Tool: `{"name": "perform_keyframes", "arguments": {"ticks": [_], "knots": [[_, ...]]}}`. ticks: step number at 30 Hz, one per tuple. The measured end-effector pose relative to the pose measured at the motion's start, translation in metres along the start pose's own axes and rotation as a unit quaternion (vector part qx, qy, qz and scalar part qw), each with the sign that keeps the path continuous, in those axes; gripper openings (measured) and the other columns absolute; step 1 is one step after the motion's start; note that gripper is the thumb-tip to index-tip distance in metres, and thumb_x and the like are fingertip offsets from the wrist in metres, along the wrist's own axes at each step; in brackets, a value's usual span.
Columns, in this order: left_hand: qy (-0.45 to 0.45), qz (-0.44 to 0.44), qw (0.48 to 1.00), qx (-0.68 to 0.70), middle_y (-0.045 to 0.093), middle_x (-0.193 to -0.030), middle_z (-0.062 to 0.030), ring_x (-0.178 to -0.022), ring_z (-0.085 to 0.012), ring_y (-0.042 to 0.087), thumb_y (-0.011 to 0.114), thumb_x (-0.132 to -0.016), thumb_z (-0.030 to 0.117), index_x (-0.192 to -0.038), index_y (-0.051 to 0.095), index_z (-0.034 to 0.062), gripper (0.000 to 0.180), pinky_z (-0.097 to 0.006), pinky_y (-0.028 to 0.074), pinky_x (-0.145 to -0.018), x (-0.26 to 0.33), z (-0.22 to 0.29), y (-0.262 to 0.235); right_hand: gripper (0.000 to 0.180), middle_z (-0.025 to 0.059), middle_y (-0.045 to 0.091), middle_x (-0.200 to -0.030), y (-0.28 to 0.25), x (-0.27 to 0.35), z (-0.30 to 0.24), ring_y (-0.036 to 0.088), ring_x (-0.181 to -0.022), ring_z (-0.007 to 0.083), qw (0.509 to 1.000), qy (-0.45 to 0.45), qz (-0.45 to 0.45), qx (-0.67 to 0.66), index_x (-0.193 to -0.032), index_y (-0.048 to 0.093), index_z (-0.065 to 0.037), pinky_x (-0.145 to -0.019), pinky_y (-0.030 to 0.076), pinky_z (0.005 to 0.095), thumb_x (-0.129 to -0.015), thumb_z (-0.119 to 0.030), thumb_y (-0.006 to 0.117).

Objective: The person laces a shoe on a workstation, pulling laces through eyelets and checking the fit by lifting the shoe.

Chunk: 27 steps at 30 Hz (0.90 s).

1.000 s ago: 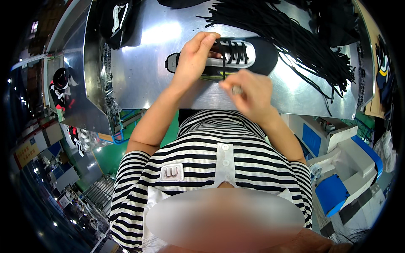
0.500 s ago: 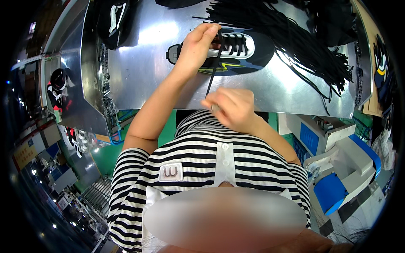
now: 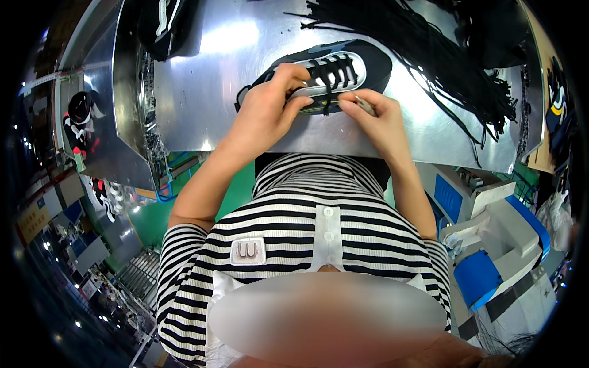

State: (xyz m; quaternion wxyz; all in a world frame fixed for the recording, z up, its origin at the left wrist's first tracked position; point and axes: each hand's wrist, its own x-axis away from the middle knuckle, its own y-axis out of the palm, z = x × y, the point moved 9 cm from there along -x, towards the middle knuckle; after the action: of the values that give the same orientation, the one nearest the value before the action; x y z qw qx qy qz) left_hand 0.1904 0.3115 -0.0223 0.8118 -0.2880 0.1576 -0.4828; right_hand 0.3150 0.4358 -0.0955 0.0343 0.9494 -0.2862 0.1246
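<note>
Left fingers (image 3: 290,73) clasping shoe (image 3: 379,64), right fingers (image 3: 372,95) bent around tool (image 3: 366,107)

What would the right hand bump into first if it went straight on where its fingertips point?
Probably the black lace hanging over the near side of the shoe, just left of the right hand's fingertips; with depth unclear, it might meet the shoe's side instead.

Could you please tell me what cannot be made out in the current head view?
All in the head view:
- Shoe: heel end partly hidden by the left hand.
- Small greyish object: mostly covered by the right hand; its kind is unclear.
- Dark item with a white strip: cut off by the top edge.
- Black lace bundle: likewise cut off.
</note>
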Motion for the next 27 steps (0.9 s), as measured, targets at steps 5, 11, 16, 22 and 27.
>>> {"name": "perform_keyframes", "arguments": {"ticks": [5, 11, 16, 22, 27], "knots": [[0.049, 0.018, 0.998, -0.042, 0.069, -0.094, -0.0153, -0.081, -0.0290, 0.070, 0.069, -0.089, 0.010, -0.109, 0.062, 0.0016, 0.022, -0.033, 0.053, -0.072, -0.004, 0.002, 0.004, 0.017, -0.0056, 0.063, -0.071, 0.014, -0.008, -0.002, 0.051, -0.063, 0.0016, 0.998, -0.004, 0.029, 0.049, -0.090, 0.072, -0.001, -0.058, 0.041, 0.0183, -0.084, -0.016, 0.078], [0.005, -0.028, 0.999, -0.021, 0.070, -0.094, -0.0147, -0.080, -0.0306, 0.069, 0.069, -0.090, 0.018, -0.110, 0.063, 0.0027, 0.026, -0.034, 0.053, -0.070, -0.005, -0.002, 0.010, 0.013, -0.0081, 0.055, -0.068, 0.014, -0.017, -0.013, 0.041, -0.056, -0.0015, 0.976, 0.023, 0.054, -0.209, -0.093, 0.068, -0.002, -0.050, 0.028, 0.0168, -0.088, -0.012, 0.075], [0.006, 0.001, 0.998, -0.057, 0.071, -0.093, -0.0132, -0.077, -0.0298, 0.069, 0.072, -0.088, 0.019, -0.110, 0.062, 0.0036, 0.029, -0.033, 0.053, -0.068, -0.004, -0.008, 0.016, 0.013, -0.0076, 0.057, -0.072, 0.018, -0.019, -0.011, 0.044, -0.060, -0.0006, 0.977, -0.020, 0.065, -0.204, -0.097, 0.067, -0.002, -0.053, 0.031, 0.0164, -0.090, -0.012, 0.072], [0.082, 0.064, 0.981, -0.167, 0.070, -0.085, -0.0121, -0.072, -0.0290, 0.069, 0.071, -0.087, 0.015, -0.105, 0.063, 0.0052, 0.023, -0.034, 0.053, -0.064, -0.002, 0.011, 0.013, 0.019, -0.0023, 0.060, -0.075, 0.015, -0.006, -0.016, 0.050, -0.065, 0.0033, 0.991, -0.069, 0.041, -0.111, -0.109, 0.059, -0.002, -0.057, 0.038, 0.0196, -0.095, -0.013, 0.066], [0.063, 0.084, 0.989, -0.109, 0.070, -0.083, -0.0132, -0.071, -0.0292, 0.069, 0.070, -0.088, 0.015, -0.106, 0.064, 0.0054, 0.021, -0.035, 0.052, -0.063, -0.005, 0.001, 0.014, 0.018, 0.0062, 0.065, -0.077, 0.013, 0.018, -0.019, 0.059, -0.065, 0.0101, 0.989, -0.097, 0.009, 0.110, -0.104, 0.055, -0.002, -0.061, 0.046, 0.0238, -0.098, -0.016, 0.062]]}}
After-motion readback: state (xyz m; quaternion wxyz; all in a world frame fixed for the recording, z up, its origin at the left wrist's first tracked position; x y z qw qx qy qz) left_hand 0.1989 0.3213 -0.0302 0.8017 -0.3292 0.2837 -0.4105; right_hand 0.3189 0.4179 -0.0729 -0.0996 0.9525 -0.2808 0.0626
